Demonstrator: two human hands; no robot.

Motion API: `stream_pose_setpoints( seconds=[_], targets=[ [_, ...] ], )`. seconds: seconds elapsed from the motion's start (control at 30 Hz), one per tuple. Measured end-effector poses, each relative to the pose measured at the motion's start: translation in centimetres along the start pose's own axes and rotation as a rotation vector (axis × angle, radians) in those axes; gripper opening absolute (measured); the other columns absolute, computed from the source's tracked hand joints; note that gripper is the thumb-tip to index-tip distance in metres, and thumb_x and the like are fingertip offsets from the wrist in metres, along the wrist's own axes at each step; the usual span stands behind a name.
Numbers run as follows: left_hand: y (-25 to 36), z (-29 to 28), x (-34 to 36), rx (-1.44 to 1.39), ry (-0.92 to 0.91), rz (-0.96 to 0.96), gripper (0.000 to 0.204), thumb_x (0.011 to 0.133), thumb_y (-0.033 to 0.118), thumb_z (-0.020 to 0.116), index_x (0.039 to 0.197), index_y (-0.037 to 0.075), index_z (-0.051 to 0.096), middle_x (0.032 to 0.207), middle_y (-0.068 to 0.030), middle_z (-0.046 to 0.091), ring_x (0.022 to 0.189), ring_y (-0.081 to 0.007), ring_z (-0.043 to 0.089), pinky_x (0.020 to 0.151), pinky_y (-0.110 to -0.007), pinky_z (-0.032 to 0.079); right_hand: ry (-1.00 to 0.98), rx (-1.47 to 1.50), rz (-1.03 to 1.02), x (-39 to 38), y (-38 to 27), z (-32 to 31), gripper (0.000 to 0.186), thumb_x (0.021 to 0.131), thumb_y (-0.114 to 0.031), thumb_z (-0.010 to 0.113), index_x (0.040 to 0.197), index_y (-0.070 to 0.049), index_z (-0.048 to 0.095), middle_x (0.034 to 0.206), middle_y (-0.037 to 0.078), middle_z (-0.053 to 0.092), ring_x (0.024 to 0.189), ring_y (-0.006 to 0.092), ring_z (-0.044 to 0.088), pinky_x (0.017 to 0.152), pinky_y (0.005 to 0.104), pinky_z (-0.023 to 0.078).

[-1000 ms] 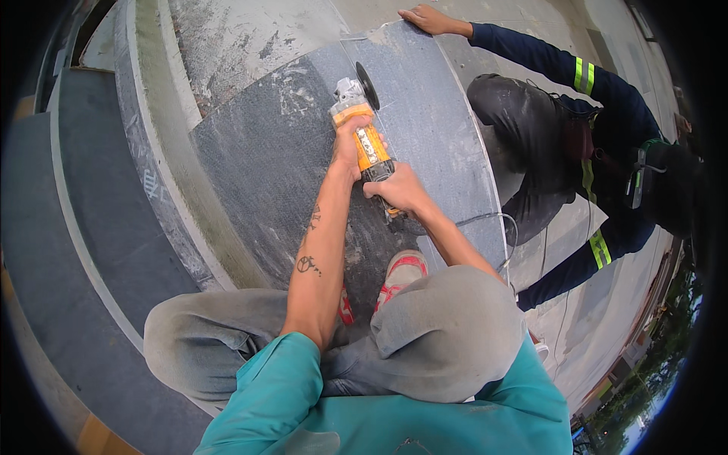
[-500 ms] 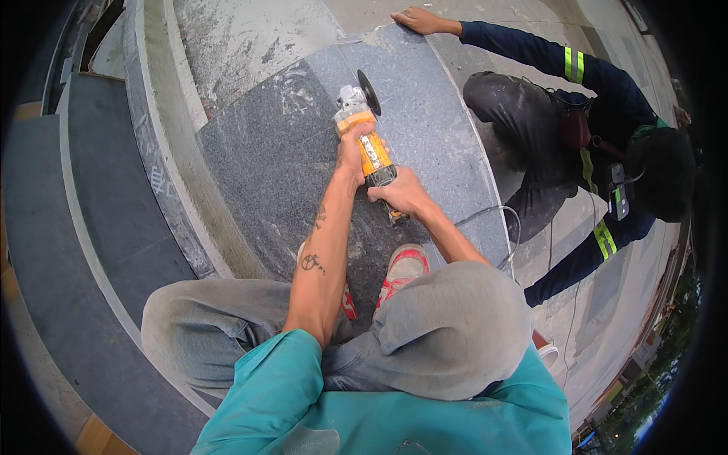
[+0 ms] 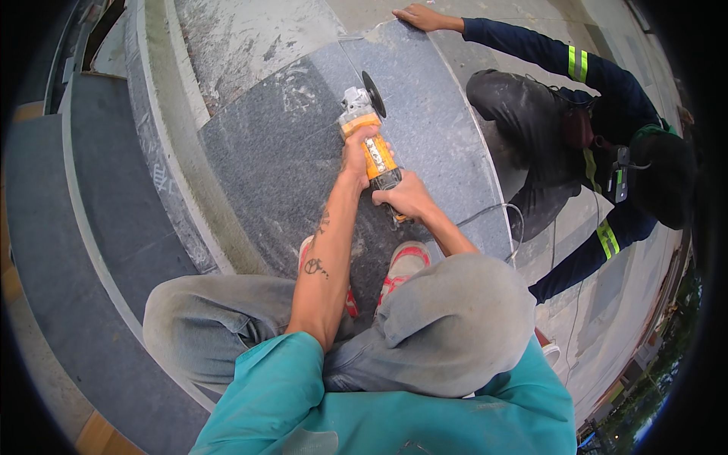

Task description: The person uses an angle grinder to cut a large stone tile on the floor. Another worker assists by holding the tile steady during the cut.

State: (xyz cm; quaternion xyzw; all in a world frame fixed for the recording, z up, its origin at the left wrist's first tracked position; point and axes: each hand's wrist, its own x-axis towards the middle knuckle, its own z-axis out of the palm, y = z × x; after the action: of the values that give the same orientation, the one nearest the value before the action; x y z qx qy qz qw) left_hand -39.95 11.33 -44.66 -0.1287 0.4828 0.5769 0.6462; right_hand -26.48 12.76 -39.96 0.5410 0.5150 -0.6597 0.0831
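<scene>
Grey stone surface (image 3: 438, 114) is lying before me, under a yellow grinder (image 3: 378, 154). In the head view, the person's left hand (image 3: 356, 155) is wrapping around its body, and the right hand (image 3: 406, 197) is gripping its rear end.

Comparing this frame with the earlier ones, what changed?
The angle grinder has shifted slightly toward the wearer and a little right over the grey slab. The co-worker's head has turned, showing more of its mounted device. Nothing was newly grasped or released: the left hand and right hand keep their grip, and the co-worker's hand stays on the slab's edge.
</scene>
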Motion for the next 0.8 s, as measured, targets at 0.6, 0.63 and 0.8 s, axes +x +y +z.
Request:
stream_pose_setpoints(
  seconds=[0.6, 0.63, 0.8],
  targets=[
    [0.1, -0.4, 0.8, -0.009, -0.005, -0.012, 0.036, 0.077, 0.028, 0.059, 0.104, 0.006, 0.051, 0.074, -0.0139, 0.057, 0.059, -0.0241, 0.060, 0.052, -0.036, 0.053, -0.031, -0.004, 0.012, 0.2, -0.5, -0.1, 0.032, 0.059, -0.019, 0.073, 0.086, -0.001, 0.066, 0.077, 0.007, 0.065, 0.068, 0.0176, 0.060, 0.064, 0.0315, 0.048],
    [0.1, -0.4, 0.7, -0.004, -0.003, -0.003, 0.036, 0.077, 0.028, 0.059, 0.104, 0.006, 0.051, 0.074, -0.0138, 0.057, 0.059, -0.0239, 0.060, 0.052, -0.036, 0.053, -0.028, 0.011, 0.010, 0.2, -0.4, 0.0, 0.031, 0.060, -0.017, 0.073, 0.084, 0.000, 0.065, 0.075, 0.007, 0.064, 0.066, 0.0166, 0.059, 0.062, 0.0308, 0.047],
    [-0.1, -0.2, 0.4, 0.001, 0.003, -0.008, 0.035, 0.078, 0.027, 0.059, 0.104, 0.006, 0.051, 0.073, -0.0139, 0.057, 0.059, -0.0233, 0.060, 0.051, -0.035, 0.053, -0.010, -0.020, 0.019, -0.1, -0.3, -0.2, 0.032, 0.059, -0.018, 0.073, 0.084, 0.000, 0.065, 0.075, 0.007, 0.064, 0.067, 0.0175, 0.059, 0.062, 0.0310, 0.047]
  ],
)
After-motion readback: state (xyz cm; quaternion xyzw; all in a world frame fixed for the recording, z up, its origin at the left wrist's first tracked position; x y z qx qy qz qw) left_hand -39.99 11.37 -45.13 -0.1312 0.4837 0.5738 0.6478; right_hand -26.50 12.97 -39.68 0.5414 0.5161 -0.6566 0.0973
